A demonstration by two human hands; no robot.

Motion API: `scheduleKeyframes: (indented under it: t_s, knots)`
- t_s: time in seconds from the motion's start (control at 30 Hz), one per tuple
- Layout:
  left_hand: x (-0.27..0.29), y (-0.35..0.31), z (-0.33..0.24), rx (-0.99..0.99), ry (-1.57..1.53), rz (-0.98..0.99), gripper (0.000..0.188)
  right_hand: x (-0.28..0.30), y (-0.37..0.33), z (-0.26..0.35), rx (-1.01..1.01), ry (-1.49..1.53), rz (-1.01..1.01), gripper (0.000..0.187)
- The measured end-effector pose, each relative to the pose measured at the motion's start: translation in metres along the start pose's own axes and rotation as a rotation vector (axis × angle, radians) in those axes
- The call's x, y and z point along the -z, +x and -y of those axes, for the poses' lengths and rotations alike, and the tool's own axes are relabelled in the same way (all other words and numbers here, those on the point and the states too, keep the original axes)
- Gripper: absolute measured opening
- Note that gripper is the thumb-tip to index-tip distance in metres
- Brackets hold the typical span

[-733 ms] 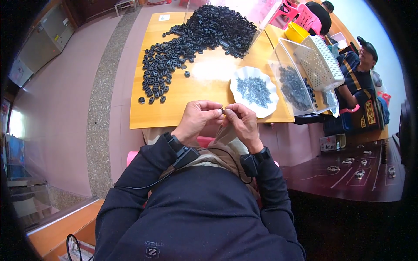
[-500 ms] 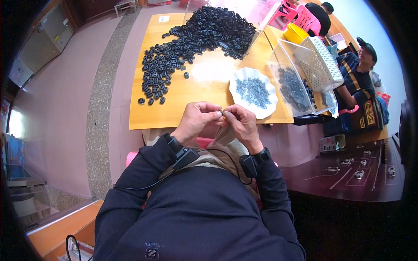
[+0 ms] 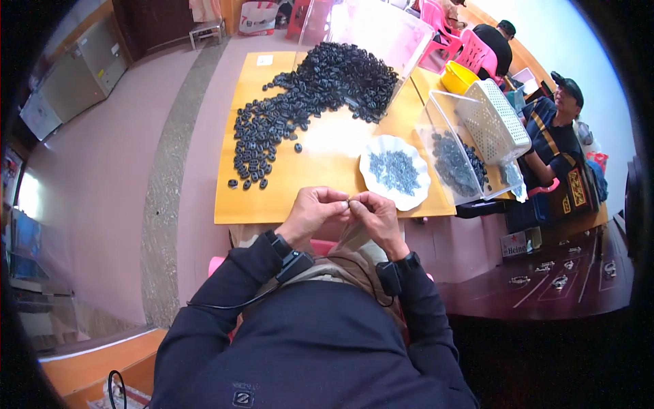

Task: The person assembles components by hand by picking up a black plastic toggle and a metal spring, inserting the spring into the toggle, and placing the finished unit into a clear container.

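A big pile of small black rings (image 3: pixel 310 92) lay on the far side of the yellow table (image 3: pixel 306 191). A white wavy plate (image 3: pixel 395 172) sat near the right. A clear box (image 3: pixel 453 146) and a white basket (image 3: pixel 496 123) stood farther right.

left hand (image 3: pixel 315 213) and right hand (image 3: pixel 377 217): fingertips pinched together on a tiny part, too small to make out | wooden table (image 3: pixel 300 194): heap of black pieces (image 3: pixel 310 92) | white scalloped plate (image 3: pixel 395 172) of grey bits | clear bin (image 3: pixel 455 160) beside it
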State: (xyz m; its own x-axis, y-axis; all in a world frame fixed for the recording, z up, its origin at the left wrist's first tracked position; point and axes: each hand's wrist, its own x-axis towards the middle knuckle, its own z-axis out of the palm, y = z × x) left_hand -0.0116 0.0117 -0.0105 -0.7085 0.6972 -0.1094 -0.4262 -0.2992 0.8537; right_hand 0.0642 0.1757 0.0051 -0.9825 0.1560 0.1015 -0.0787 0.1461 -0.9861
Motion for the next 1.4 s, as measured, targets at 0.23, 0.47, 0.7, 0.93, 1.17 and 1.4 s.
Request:
scheduleKeyframes:
  t_s: [0.23, 0.47, 0.7, 0.93, 1.17, 1.4]
  knots:
    - [0.0, -0.006, -0.011, 0.015, -0.082, -0.044, 0.015, -0.004, 0.003, 0.002, -0.061, 0.156, 0.042, 0.014]
    - [0.006, -0.012, -0.024, -0.013, -0.132, -0.115, 0.016, -0.018, 0.015, 0.013, -0.136, 0.237, 0.008, 0.016]
    - [0.024, -0.025, -0.03, -0.06, -0.321, -0.281, 0.018, -0.027, 0.057, 0.011, -0.033, 0.109, -0.044, 0.014]
    - [0.03, -0.027, -0.034, -0.142, -0.362, -0.439, 0.016, -0.057, 0.12, -0.01, 0.296, -0.572, -0.044, 0.019]
    - [0.035, -0.027, -0.034, -0.175, -0.376, -0.466, 0.014, -0.087, 0.134, 0.014, 0.248, -1.038, 0.039, 0.022]
    - [0.037, -0.026, -0.034, -0.191, -0.37, -0.456, 0.014, -0.067, 0.111, 0.016, 0.3, -1.21, 0.143, 0.02]
